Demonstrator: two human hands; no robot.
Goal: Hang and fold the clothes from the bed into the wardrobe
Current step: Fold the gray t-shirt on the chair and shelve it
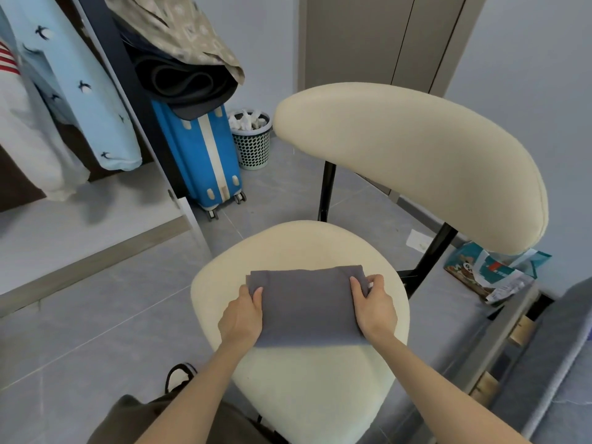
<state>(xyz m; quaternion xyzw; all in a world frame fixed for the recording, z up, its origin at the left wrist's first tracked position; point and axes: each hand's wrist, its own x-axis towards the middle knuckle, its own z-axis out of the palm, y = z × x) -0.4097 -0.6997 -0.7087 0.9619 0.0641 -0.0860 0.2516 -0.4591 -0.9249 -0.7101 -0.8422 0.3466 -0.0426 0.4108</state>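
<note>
Two hands on one grey garment [307, 306], folded to a flat rectangle and lying on the cream seat of the chair [304, 379], across its middle. Runs with its long axis left to right over the seat, one short end toward each hand, so neither hand nearer than the other: left hand [242, 317] at the left end, right hand [374, 307] at the right end, both up near the far corners. Left fingers bent over the edge and resting on top of the cloth, thumb out of sight; right fingers likewise on top, thumb showing just past the far right corner, apparently pinching that end. Reads as a hold at both ends rather than a flat press, though cannot tell for the hidden left thumb. Probably the close of the folding, or the start of a lift. Wardrobe [96, 225] to the left and ahead, standing open, with a light-blue shirt [80, 91] hanging inside; bed [563, 347] at the right edge of view, only a grey corner showing. Calls, most likely, for a lift with both ends kept level and a swing leftward, left end leading, toward the wardrobe opening. Worth watching: limp cloth sagging in the middle and loosening the fold with any drift of the two ends apart; perhaps safer with one more fold first, right end over to left.
</note>
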